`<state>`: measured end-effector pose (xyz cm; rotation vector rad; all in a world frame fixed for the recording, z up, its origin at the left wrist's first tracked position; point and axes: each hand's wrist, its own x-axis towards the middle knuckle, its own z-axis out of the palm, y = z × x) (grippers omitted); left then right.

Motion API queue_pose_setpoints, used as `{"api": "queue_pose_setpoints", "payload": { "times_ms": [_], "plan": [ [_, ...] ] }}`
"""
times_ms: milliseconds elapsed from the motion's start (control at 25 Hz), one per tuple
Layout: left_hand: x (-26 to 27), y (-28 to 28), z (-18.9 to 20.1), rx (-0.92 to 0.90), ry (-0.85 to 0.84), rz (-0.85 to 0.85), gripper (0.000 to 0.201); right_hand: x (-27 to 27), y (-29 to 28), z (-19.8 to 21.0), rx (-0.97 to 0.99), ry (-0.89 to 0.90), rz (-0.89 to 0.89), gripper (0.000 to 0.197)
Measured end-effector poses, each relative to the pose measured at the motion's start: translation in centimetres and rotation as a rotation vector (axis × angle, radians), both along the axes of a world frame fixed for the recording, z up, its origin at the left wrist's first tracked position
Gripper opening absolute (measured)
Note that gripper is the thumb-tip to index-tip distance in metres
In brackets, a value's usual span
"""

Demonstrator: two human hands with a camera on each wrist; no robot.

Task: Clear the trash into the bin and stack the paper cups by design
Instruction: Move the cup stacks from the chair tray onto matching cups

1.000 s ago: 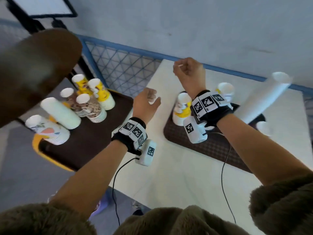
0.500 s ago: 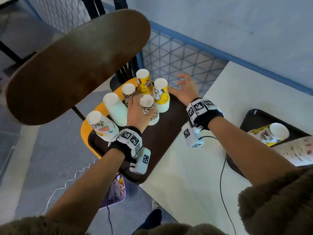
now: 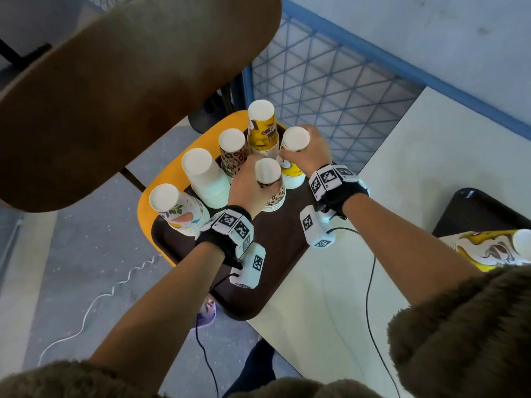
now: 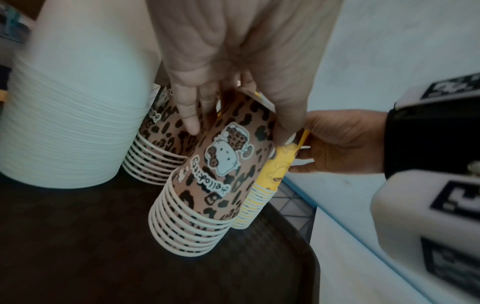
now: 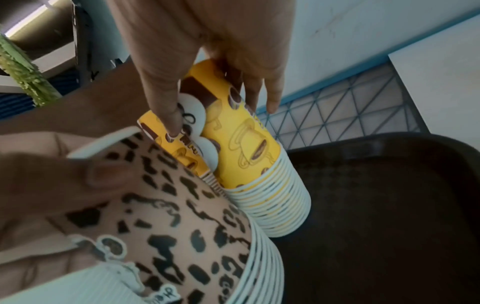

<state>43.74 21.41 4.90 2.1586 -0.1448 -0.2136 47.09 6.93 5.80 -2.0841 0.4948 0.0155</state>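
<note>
Several stacks of upturned paper cups stand on a dark brown tray (image 3: pixel 275 254) on a yellow chair seat. My left hand (image 3: pixel 250 182) grips the top of the near leopard-print stack (image 3: pixel 270 179) (image 4: pixel 215 174), thumb on one side and fingers on the other. That stack tilts slightly in the left wrist view. My right hand (image 3: pixel 310 150) (image 5: pixel 221 107) grips the top of the yellow coffee-print stack (image 3: pixel 293 168) (image 5: pixel 254 154) right beside it. Behind stand a taller yellow stack (image 3: pixel 261 124) and a second leopard stack (image 3: pixel 232 150).
A white stack (image 3: pixel 204 176) and a floral stack (image 3: pixel 178 208) stand at the tray's left. The brown chair back (image 3: pixel 115 96) looms over them. A white table (image 3: pixel 344 282) on the right bears a second dark tray (image 3: pixel 474 208) with a yellow stack (image 3: pixel 494 248) lying down. Blue mesh fencing (image 3: pixel 330 81) stands behind.
Both hands left the table and came over to the chair's tray. The left hand settled on the near leopard stack, then the right hand closed on the yellow stack.
</note>
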Motion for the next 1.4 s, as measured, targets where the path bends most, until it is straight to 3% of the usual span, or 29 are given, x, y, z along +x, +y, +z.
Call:
{"api": "queue_pose_setpoints", "payload": {
  "times_ms": [200, 360, 480, 680, 1040, 1160, 1400],
  "plan": [
    [-4.0, 2.8, -1.3, -0.015, -0.016, 0.034, 0.052, -5.5, 0.6, -3.4, 0.027, -0.078, -0.111, 0.066],
    [-8.3, 4.5, -2.9, -0.083, -0.004, 0.164, 0.058, -10.3, 2.1, -5.6, -0.021, -0.122, -0.074, 0.070],
    [-9.5, 4.8, -4.9, -0.137, 0.101, 0.302, 0.066, -11.8, 2.5, -6.6, 0.058, -0.044, -0.086, 0.075],
    [-9.7, 4.4, -7.0, -0.110, 0.257, 0.365, 0.092, -12.1, 2.6, -7.4, 0.211, 0.090, -0.141, 0.080],
    [-10.1, 3.2, -6.3, -0.096, 0.268, 0.435, 0.077, -12.4, 3.2, -6.8, 0.207, 0.117, -0.151, 0.078],
    [-11.3, 3.4, -6.0, -0.081, 0.267, 0.465, 0.073, -13.5, 3.4, -6.4, 0.290, 0.106, -0.164, 0.077],
    [-13.1, -0.4, -2.5, -0.132, 0.217, 0.352, 0.070, -18.4, -1.9, -2.4, 0.350, -0.023, -0.270, 0.068]
  ]
}}
